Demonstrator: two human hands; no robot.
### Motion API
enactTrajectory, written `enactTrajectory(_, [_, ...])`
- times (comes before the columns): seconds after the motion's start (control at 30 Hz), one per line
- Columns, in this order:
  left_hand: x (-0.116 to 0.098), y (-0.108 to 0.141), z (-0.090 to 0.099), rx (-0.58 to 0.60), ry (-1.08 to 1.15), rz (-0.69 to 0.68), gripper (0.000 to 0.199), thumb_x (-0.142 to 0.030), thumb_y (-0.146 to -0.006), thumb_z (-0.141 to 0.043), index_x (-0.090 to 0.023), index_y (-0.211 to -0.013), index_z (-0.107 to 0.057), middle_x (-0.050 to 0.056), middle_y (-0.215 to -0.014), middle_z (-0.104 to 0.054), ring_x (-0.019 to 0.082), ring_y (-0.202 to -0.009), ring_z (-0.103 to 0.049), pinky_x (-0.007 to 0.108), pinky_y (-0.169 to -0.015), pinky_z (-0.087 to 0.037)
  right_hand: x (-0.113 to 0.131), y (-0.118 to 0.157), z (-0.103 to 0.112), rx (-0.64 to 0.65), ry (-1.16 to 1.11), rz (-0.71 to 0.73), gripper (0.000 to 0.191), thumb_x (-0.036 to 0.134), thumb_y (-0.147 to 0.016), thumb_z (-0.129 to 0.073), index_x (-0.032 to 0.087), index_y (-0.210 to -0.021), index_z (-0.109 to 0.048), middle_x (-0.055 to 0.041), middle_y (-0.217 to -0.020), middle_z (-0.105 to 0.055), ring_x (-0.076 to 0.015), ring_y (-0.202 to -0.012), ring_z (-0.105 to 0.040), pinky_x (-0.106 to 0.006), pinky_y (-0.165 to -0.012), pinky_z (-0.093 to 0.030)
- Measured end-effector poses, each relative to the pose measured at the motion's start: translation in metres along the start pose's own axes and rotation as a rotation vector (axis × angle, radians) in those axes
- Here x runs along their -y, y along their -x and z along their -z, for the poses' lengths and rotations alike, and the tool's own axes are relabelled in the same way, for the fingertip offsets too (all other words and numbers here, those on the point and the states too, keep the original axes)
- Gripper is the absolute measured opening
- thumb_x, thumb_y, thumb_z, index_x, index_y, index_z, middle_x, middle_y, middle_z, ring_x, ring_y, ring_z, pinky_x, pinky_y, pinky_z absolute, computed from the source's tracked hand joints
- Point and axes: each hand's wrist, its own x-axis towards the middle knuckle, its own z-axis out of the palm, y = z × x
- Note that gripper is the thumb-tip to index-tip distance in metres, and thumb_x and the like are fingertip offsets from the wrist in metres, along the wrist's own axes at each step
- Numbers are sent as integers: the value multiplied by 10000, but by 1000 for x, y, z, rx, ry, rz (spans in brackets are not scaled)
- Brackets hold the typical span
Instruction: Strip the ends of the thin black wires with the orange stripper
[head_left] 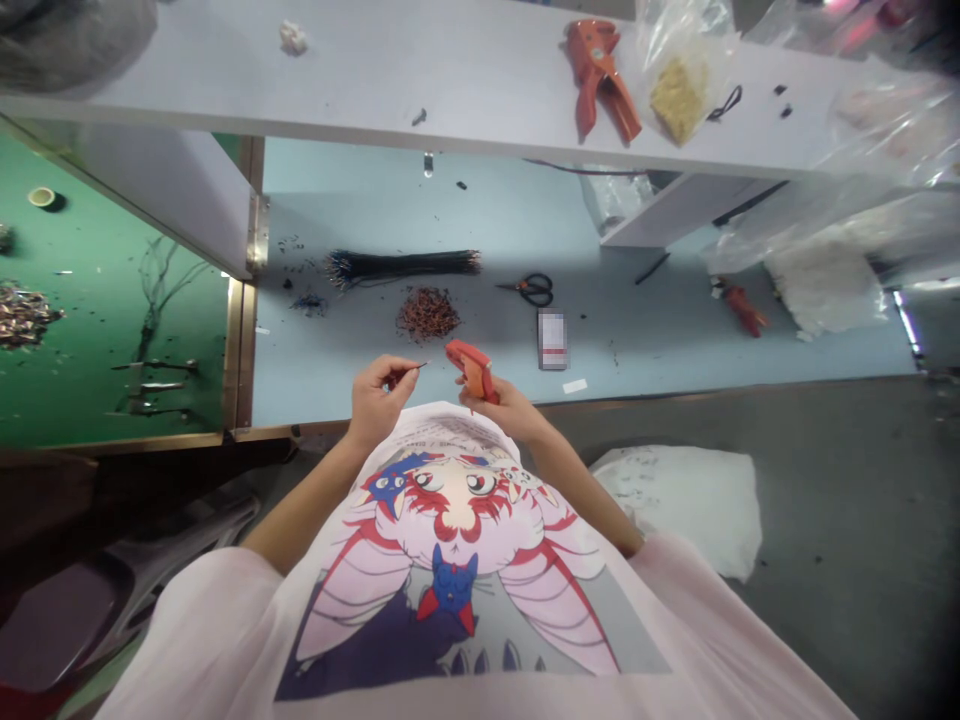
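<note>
Left hand's (379, 398) grip pinches a wire (415, 366); right hand (496, 405) clasps an orange crimper (474, 368).

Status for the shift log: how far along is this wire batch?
Exact progress is hard to judge. Looks done: the bundle of black wires lies gathered. In hand: the left hand pinches a thin wire, and the right hand grips an orange hand tool. Left: probably more, since the heap of small reddish-brown pieces lies loose.
</note>
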Motion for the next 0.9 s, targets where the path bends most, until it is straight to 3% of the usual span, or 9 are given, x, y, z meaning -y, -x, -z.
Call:
enactTrajectory(0.17, [-5, -1, 0, -10, -60, -127, 62, -204, -798, -610, -178, -788, -665, 2, -746, -616, 93, -681, -528, 228, -648, -435, 5, 3, 1, -5, -86, -3, 178, 309, -792, -610, 135, -828, -612, -85, -911, -626, -154, -753, -580, -317, -741, -470])
enactTrajectory(0.4, [-10, -1, -3, -24, -63, -248, 43, -169, -804, -610, -181, -804, -651, 3, -761, -612, 96, -705, -536, 228, -628, -430, 11, 6, -1, 56, -188, 64, 223, 333, -761, -679, 136, -802, -581, -31, -706, -597, -143, -638, -579, -302, -648, -491])
enactTrajectory(0.6, [-15, -1, -4, -45, -55, -316, 49, -170, -810, -613, -190, -823, -656, 5, -761, -612, 98, -711, -541, 230, -614, -431, 12, 8, 0, 114, -225, 3, 235, 332, -736, -714, 130, -772, -598, -31, -690, -608, -149, -611, -596, -298, -600, -515])
enactTrajectory(0.9, [-10, -1, -5, -24, -169, -390, 68, -215, -814, -616, -197, -845, -674, 28, -790, -625, 119, -739, -560, 251, -645, -463, 18, 10, 5, 290, -237, 0, 254, 349, -743, -711, 123, -830, -635, -42, -729, -643, -158, -665, -618, -323, -668, -529])
